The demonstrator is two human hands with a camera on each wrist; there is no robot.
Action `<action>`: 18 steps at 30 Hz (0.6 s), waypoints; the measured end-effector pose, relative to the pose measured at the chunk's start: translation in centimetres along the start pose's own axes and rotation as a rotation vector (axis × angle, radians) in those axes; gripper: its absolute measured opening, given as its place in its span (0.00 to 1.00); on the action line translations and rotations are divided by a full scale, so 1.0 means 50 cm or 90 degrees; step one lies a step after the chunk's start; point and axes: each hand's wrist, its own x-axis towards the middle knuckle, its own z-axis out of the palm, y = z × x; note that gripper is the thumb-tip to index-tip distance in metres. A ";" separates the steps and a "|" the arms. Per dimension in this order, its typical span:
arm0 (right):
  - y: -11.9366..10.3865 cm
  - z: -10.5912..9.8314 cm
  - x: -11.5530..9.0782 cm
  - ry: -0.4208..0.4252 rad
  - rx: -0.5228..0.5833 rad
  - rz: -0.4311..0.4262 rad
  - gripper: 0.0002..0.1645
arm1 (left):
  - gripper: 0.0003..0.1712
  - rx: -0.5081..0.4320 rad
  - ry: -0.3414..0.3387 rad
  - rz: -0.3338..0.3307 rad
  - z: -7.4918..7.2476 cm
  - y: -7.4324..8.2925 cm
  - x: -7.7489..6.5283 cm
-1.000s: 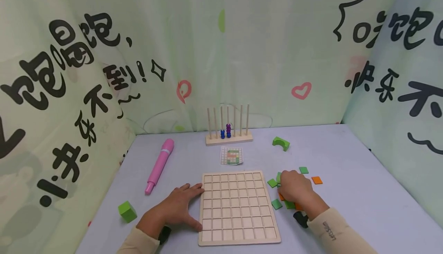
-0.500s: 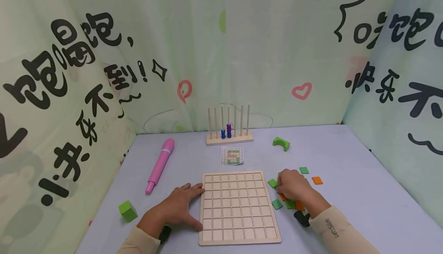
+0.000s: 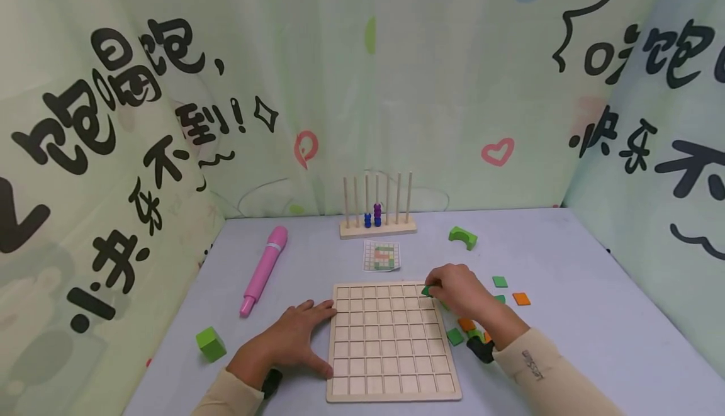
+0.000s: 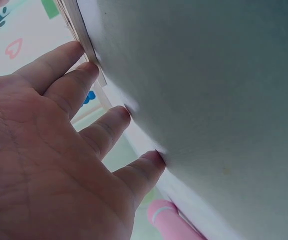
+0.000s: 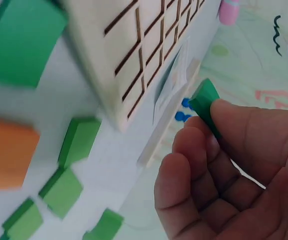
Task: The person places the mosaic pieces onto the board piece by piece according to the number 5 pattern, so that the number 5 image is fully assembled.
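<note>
A wooden grid board (image 3: 391, 342) lies flat on the table. My left hand (image 3: 291, 338) rests at its left edge, fingers spread and straight; in the left wrist view the fingertips (image 4: 88, 70) touch the board's side and the table. My right hand (image 3: 461, 290) pinches a green square tile (image 5: 204, 100) between thumb and fingers, over the board's upper right corner. Loose green tiles (image 3: 455, 337) and orange tiles (image 3: 467, 324) lie right of the board, partly hidden by the right hand and wrist.
Behind the board lies a printed pattern card (image 3: 382, 256), and farther back a wooden peg stand (image 3: 378, 229) with blue and purple beads. A pink toy microphone (image 3: 264, 270) and green cube (image 3: 211, 344) sit at left. A green arch block (image 3: 463, 237) is at back right.
My right hand has lifted a green tile out of the loose pile and moved left and up to the board's corner. The left hand has stayed at the board's edge.
</note>
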 end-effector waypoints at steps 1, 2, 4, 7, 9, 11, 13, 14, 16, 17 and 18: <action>-0.002 0.004 0.004 -0.007 0.004 -0.007 0.05 | 0.66 -0.001 -0.001 -0.001 0.000 0.001 0.000; -0.004 0.008 0.007 -0.016 0.010 -0.013 0.06 | 0.66 -0.002 -0.002 -0.002 -0.001 0.002 0.000; -0.009 0.015 0.016 -0.033 0.019 -0.034 0.06 | 0.67 0.000 -0.003 -0.005 -0.001 0.001 0.001; -0.019 0.023 0.029 -0.054 0.036 -0.074 0.06 | 0.67 0.001 -0.002 -0.005 -0.001 -0.002 0.003; -0.028 0.029 0.039 -0.065 0.048 -0.097 0.05 | 0.67 0.004 0.000 -0.002 0.001 -0.004 0.004; -0.037 0.034 0.049 -0.074 0.049 -0.125 0.05 | 0.67 0.002 0.002 0.002 0.002 -0.005 0.004; -0.047 0.042 0.061 -0.084 0.053 -0.136 0.04 | 0.67 0.002 0.002 0.004 0.003 -0.006 0.004; -0.051 0.045 0.066 -0.088 0.052 -0.143 0.05 | 0.67 0.003 0.001 0.004 0.004 -0.006 0.004; -0.059 0.051 0.077 -0.097 0.049 -0.156 0.05 | 0.67 0.001 0.000 0.003 0.003 -0.006 0.005; -0.063 0.056 0.083 -0.102 0.050 -0.153 0.05 | 0.67 0.002 -0.001 0.002 0.003 -0.006 0.005; -0.067 0.060 0.088 -0.105 0.050 -0.153 0.05 | 0.67 0.001 -0.003 0.003 0.002 -0.006 0.005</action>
